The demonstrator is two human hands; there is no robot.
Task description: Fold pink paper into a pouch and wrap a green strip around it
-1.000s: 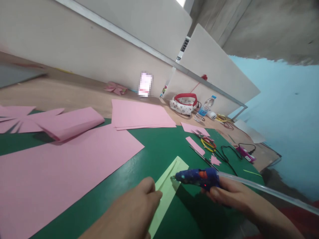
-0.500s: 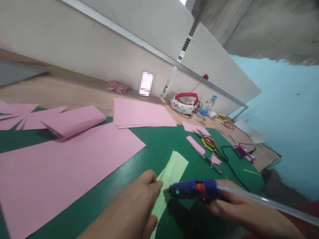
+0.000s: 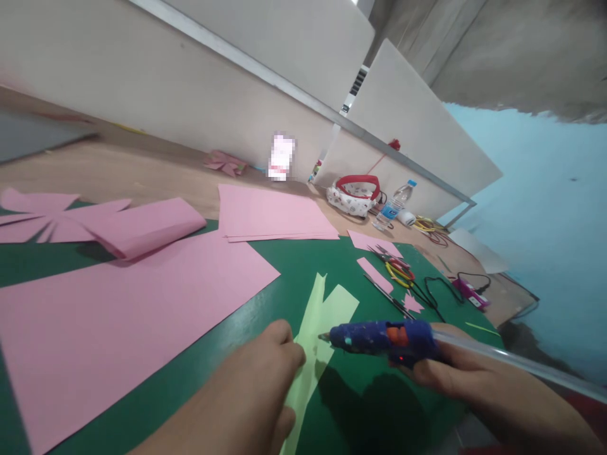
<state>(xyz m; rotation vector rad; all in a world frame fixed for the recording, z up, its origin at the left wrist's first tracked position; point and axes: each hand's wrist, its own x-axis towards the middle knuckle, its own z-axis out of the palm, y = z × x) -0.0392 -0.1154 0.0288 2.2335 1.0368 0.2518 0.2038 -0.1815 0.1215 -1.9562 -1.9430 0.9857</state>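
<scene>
My left hand (image 3: 265, 373) is closed on the left edge of a light green paper strip (image 3: 339, 309), which is folded lengthwise with one flap raised. The strip lies on the green mat (image 3: 227, 341). My right hand (image 3: 469, 373) grips a blue hot glue gun (image 3: 365, 335) with an orange part and a small red light. A clear glue stick (image 3: 512, 363) sticks out of its back end. The nozzle points left, close to the raised green flap; I cannot tell whether it touches the paper.
Pink sheets (image 3: 142, 322) cover the mat's left side, with a folded pink piece (image 3: 152, 227) on top. Scissors (image 3: 398, 272), a pen (image 3: 386, 292) and pink scraps lie to the right. Behind stand a white and red pouch (image 3: 351, 197) and a water bottle (image 3: 396, 205).
The glue gun has lifted slightly and moved right, away from the strip's inner surface. The strip's left flap now stands up more, its top end apart from the other half.
</scene>
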